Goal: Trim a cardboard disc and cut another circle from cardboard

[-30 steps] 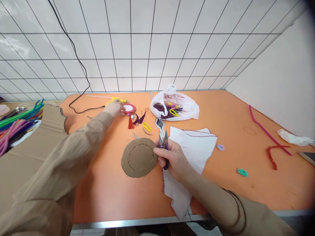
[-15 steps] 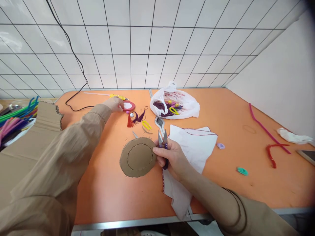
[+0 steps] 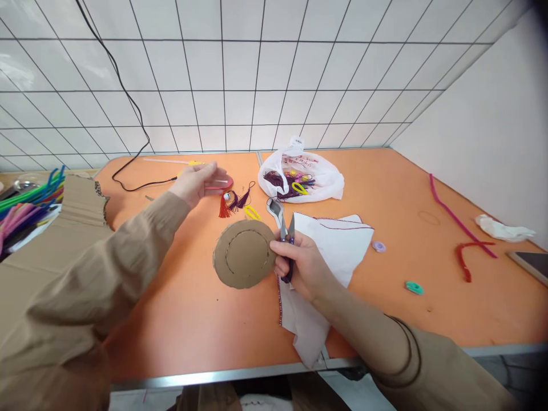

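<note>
My right hand (image 3: 302,262) pinches the edge of a round cardboard disc (image 3: 246,257) between thumb and fingers. The disc has a cut circular line in its face. The same hand grips a pair of dark-handled thread snips (image 3: 290,251), blades pointing up. At the back left, my left hand (image 3: 201,181) has its fingers stretched out and holds nothing that I can see. Partly behind those fingers is a red oval piece (image 3: 226,182); I cannot tell whether they touch it. A red tassel (image 3: 224,206) and a purple tassel (image 3: 245,198) lie just right of this hand.
A white plastic bag (image 3: 329,182) of tassels stands at the back. White cloth (image 3: 329,242) lies under my right hand. The yellow glue gun (image 3: 185,168) trails a black cord. Cardboard (image 3: 47,251) and pipe cleaners (image 3: 29,200) are left; a phone (image 3: 531,267) is right.
My left hand has turned and its fingers have straightened over the red oval piece. The disc and snips have risen slightly and the disc has tilted in my right hand. The view has shifted a little.
</note>
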{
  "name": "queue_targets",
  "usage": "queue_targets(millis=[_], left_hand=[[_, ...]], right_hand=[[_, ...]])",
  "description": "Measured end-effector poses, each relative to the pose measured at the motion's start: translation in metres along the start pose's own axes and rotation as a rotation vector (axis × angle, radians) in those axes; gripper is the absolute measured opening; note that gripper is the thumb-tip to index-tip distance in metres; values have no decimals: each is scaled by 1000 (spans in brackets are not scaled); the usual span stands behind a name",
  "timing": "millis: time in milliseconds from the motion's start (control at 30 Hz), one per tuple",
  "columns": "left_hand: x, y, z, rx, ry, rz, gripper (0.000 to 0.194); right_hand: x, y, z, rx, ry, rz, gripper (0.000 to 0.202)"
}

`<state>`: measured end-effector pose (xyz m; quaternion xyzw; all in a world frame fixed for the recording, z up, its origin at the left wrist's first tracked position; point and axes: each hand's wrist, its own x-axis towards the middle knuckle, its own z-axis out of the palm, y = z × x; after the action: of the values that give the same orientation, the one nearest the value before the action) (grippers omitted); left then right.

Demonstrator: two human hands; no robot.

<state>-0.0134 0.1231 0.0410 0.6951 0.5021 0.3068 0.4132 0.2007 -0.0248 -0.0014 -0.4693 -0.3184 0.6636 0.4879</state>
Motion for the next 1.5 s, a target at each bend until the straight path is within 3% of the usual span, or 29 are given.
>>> queue_targets(millis=[67,200,267,333,467,567,733,900,1167,1367,1500], left_hand=[[-35,19,18,-338,-88,-164,78],[-93,32,51,-541,-199,-335,70],[-111,27,63,-641,-179,-337,53],[-120,19,71,-709,-73,-370,46],[-126,9,76,-789,63,-395,43],[-126,4,76,-829,129,-370,37],[-125,-7,79,-917,179,-349,29],[-124,-11,82,-1002,225,-410,26],[-124,-19,75,-975,134,-451,30],[-118,-30,55,-797,-12,-450,42],[-119,-30,60,-732,-43,-388,42]], right_hand=[[1,-3,-1,21,18,-31,27],[3,-3,-2,-25,48,-114,26],[4,-1,-2,-37,44,-133,26],[5,1,-1,-40,27,-134,28],[6,3,-1,-71,-28,-129,30],[6,-1,-3,-154,-4,-239,27],[2,-5,-3,-439,34,-415,22],[-3,2,-1,-687,-43,-473,18],[-3,5,-2,-727,-109,-421,15],[3,-6,-6,-646,69,-483,13],[4,2,-3,-675,-110,-379,14]])
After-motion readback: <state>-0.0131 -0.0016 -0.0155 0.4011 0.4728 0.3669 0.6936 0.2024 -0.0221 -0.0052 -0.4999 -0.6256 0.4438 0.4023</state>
